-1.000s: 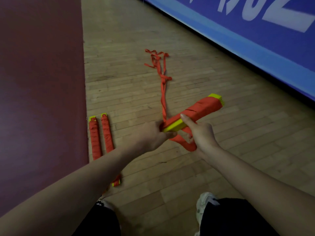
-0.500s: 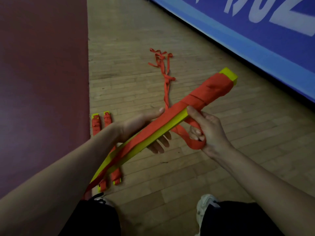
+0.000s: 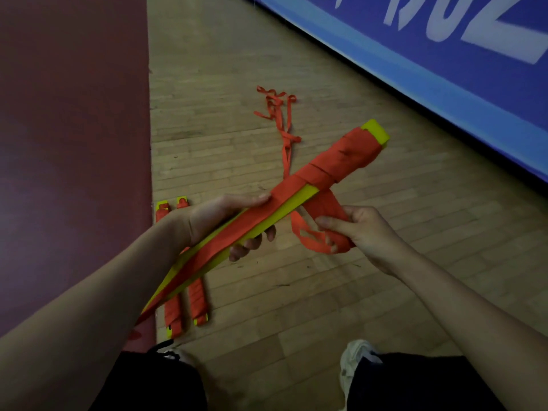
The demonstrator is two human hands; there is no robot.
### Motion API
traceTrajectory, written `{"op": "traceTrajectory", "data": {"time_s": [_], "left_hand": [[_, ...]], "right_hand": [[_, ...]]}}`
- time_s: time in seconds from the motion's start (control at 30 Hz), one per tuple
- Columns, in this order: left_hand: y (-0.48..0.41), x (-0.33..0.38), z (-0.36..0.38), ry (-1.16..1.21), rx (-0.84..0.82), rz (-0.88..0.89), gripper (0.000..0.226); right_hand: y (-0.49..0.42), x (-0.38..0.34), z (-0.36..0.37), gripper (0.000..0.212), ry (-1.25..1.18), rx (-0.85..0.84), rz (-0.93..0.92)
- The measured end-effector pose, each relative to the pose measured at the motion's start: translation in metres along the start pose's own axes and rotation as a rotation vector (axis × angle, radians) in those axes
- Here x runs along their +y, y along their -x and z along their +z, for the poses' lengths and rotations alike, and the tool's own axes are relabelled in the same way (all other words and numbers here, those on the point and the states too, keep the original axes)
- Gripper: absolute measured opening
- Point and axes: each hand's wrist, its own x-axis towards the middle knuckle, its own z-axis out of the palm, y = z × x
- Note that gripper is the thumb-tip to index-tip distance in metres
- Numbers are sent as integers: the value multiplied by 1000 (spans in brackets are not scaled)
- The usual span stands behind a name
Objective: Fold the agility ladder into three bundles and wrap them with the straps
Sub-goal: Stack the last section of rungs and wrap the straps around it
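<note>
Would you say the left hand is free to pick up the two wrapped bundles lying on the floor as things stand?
Probably not yet: the left hand grips the half-wrapped bundle, held above the two wrapped bundles on the floor. It would need to release that first; nothing else blocks them.

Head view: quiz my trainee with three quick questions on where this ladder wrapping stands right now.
1. True or false: the left hand grips the ladder bundle.
2. How many wrapped bundles lie on the floor? A one, B two, C three.
3. Fill in: the right hand pinches the orange ___ coming off the held bundle.
Key: 1 true; 2 B; 3 strap.
</note>
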Motion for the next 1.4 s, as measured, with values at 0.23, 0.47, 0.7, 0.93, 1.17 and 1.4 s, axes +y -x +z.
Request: {"op": "traceTrajectory", "data": {"time_s": [0.23,0.47,0.7,0.93,1.17,1.4], "left_hand": [[5,6,5,131,-109,7,49],[-6,7,15,124,30,-36,47],[-17,19,41,-433,443,71,44],[-32,14,58,-466,578,95,42],[-25,12,72,-789,748,164,51],[-22,14,55,-497,535,179,50]], "right_hand": [[0,9,-5,28,127,144,16],[0,12,-2,29,363,273,-94],[-1,11,7,33,230,397,-103],[-8,10,12,51,123,521,-56],[-15,12,17,42,-58,526,56],[-11,0,11,24,-280,368,42]]}}
